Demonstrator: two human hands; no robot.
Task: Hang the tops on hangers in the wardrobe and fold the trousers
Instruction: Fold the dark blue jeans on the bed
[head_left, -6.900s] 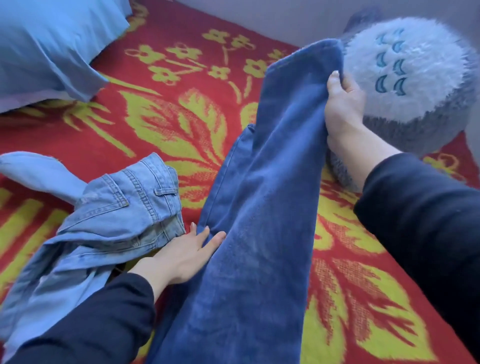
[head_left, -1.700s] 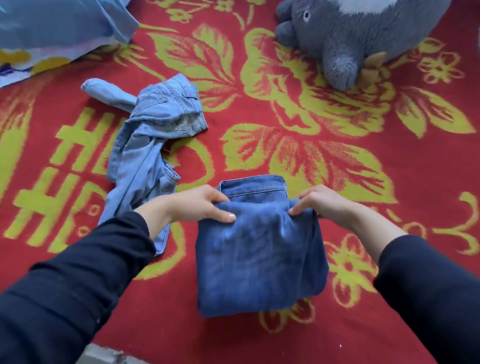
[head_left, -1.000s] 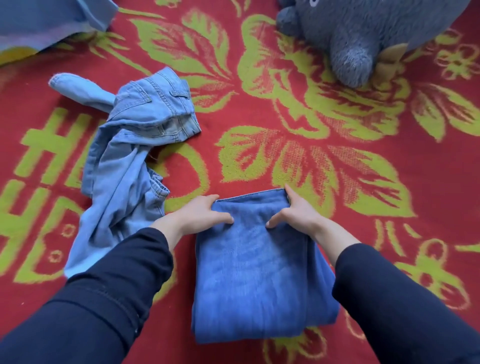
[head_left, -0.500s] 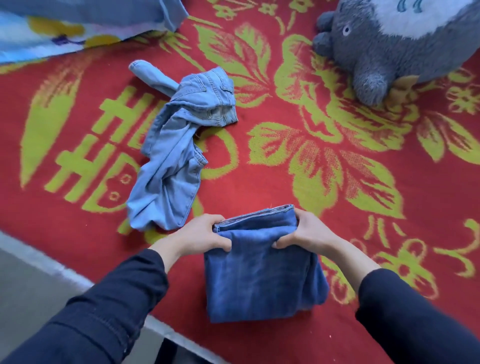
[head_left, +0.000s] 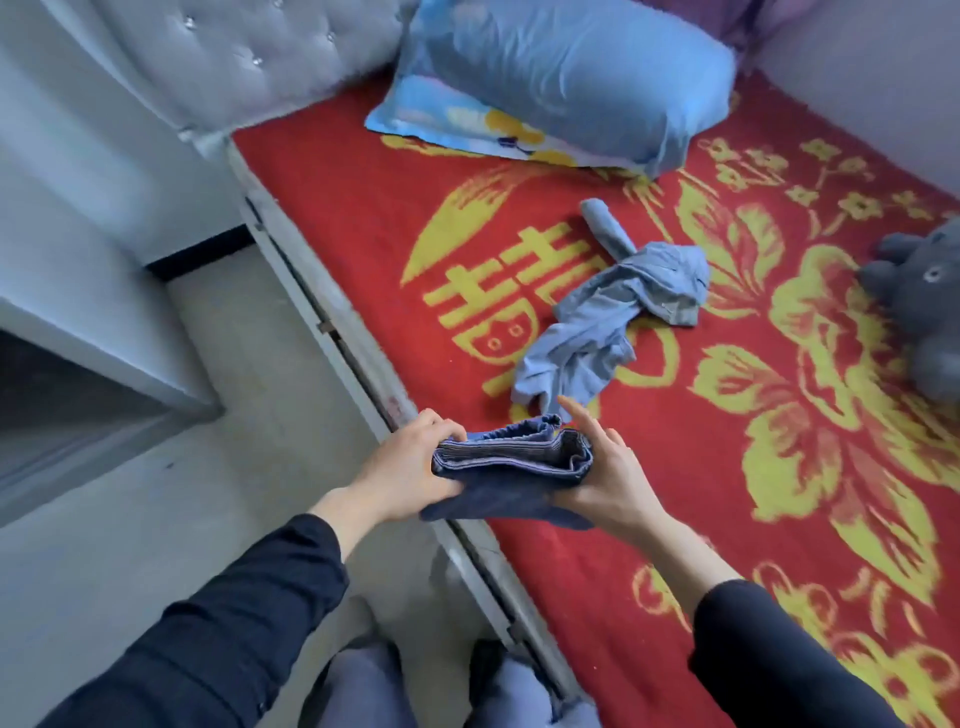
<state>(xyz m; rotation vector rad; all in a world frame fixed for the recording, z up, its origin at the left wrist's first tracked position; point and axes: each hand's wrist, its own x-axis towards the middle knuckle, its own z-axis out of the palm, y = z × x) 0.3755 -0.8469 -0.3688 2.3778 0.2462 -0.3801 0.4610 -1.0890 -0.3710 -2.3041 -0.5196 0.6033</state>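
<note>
Both arms were covered by long sleeves of a plain, dark navy to near-black fabric. The left sleeve (head_left: 208, 639) and the right sleeve (head_left: 779, 665) were uniform in colour, with soft creases along their length. Each sleeve ended in a simple cuff short of the wrist, so the wrist and lower forearm were uncovered. The left hand (head_left: 400, 473) and the right hand (head_left: 608, 478) were bare. At the lower frame edge, the legs (head_left: 363, 691) were clad in blue-grey fabric, which was too blurred to show detail.

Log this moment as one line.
phase: fold done | left hand: grips folded dark jeans | right hand: flat, supports other end | pending: light jeans crumpled on red bedspread
</note>
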